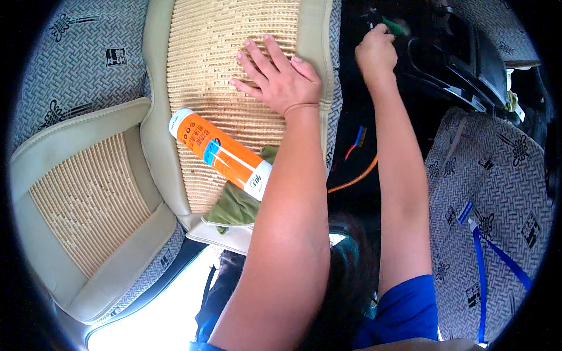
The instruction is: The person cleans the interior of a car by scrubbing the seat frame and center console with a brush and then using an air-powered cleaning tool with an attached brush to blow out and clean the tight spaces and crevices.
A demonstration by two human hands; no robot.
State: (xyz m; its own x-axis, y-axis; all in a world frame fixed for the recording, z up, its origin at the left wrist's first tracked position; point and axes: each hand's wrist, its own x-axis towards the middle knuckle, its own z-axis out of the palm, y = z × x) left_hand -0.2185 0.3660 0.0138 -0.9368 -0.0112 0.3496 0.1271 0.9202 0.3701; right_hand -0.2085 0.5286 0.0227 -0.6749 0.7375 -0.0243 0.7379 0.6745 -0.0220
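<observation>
My left hand (283, 81) rests palm down on the woven tan seat cover (219, 44), fingers spread, holding nothing. Below it, partly behind my left forearm, an orange and white spray can (219, 153) lies on its side. An olive-green cloth (235, 206) is bunched under the can, near the seat's front edge. Over the dark footwell, my right hand (377, 50) is closed around a tool whose green end (393, 26) looks blurred; its exact kind cannot be told. An orange hose (355, 180) runs behind my right forearm.
A small brush with a blue head (360, 136) and red handle lies in the dark footwell. Black plastic trim (465, 57) stands at the upper right. A blue lanyard (478, 263) lies on the patterned grey fabric (505, 175). Another woven-panel seat section (88, 197) adjoins at left.
</observation>
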